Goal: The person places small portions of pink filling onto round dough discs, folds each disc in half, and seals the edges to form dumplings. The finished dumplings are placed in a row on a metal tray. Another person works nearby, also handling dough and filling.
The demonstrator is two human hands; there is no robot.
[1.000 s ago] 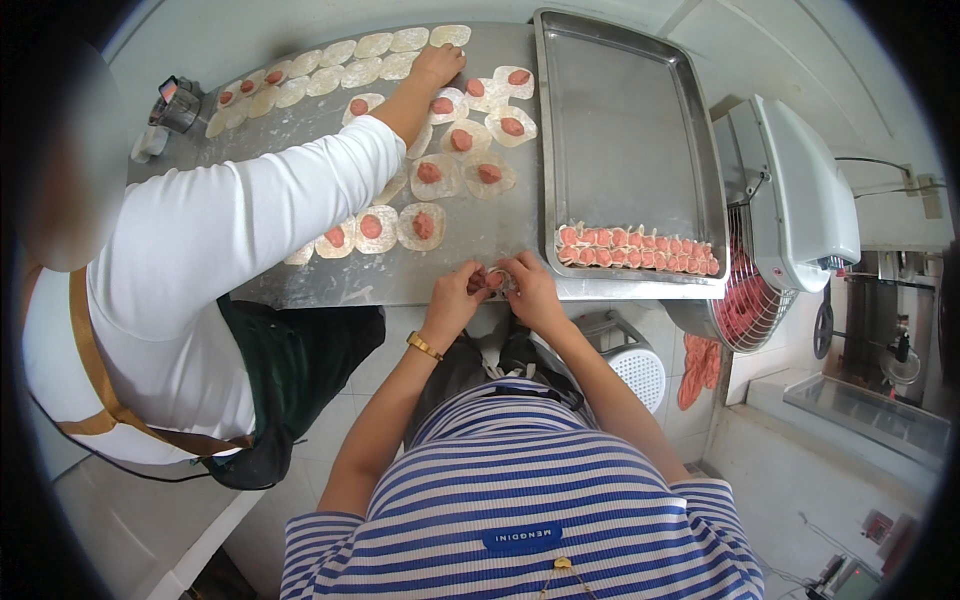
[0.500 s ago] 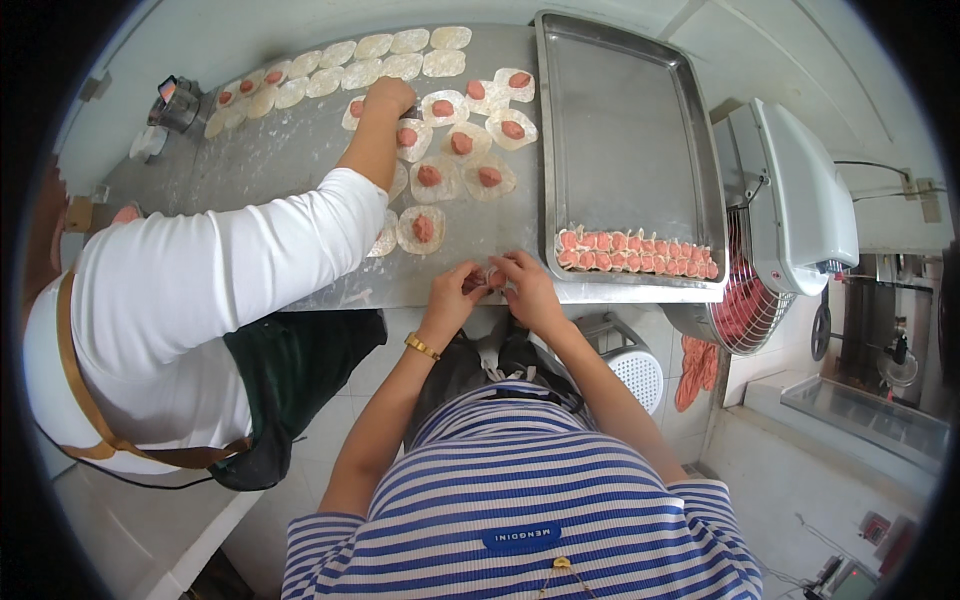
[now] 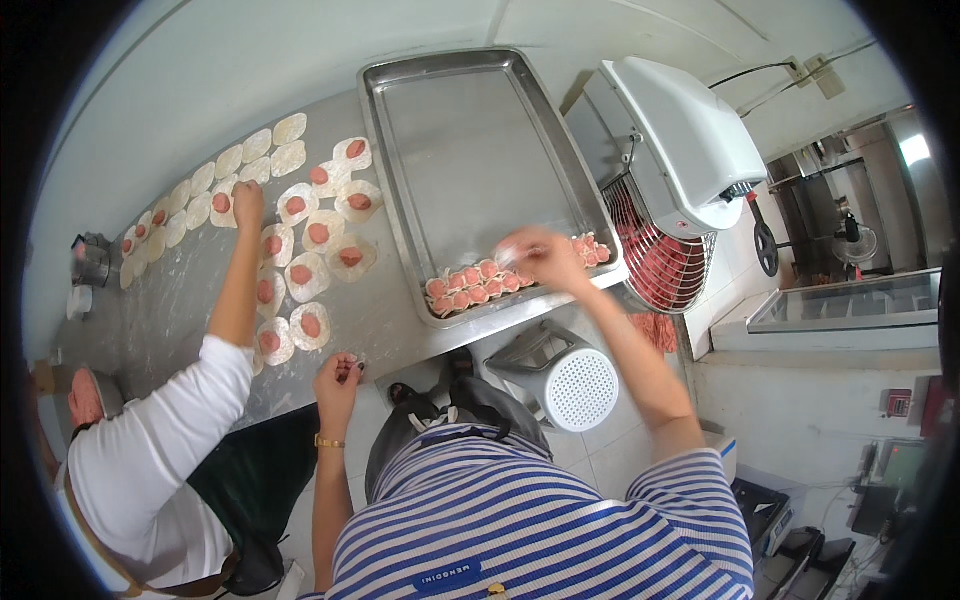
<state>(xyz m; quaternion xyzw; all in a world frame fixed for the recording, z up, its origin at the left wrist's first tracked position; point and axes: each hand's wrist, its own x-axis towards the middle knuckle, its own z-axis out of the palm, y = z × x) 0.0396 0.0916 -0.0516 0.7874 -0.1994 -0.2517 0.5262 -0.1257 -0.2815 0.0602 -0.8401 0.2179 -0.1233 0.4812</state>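
Note:
My right hand (image 3: 545,257) is over the front of a large metal tray (image 3: 585,170), blurred by motion. A pale, smeared dumpling (image 3: 510,250) shows at its fingertips. Beneath and beside it, open-topped dumplings (image 3: 462,288) with pink filling stand in tight rows along the tray's near edge. By the front edge of the steel table (image 3: 340,330), my left hand (image 3: 338,385) has its fingers drawn together. A small pale bit shows at its fingertips, too small to name. Nearest to it lie round wrappers (image 3: 309,326) topped with pink meat.
At the left, a co-worker's hand (image 3: 247,203) reaches over the wrappers, with a bowl of pink filling (image 3: 95,395) near the sleeve. Bare wrappers (image 3: 290,128) line the far side. A white mixer (image 3: 680,140) with meat behind its guard stands right of the tray. A stool (image 3: 580,390) is below.
My right hand has gone from beside my left hand to over the tray, carrying the dumpling. My left hand stays by the table edge. The view has turned to the right.

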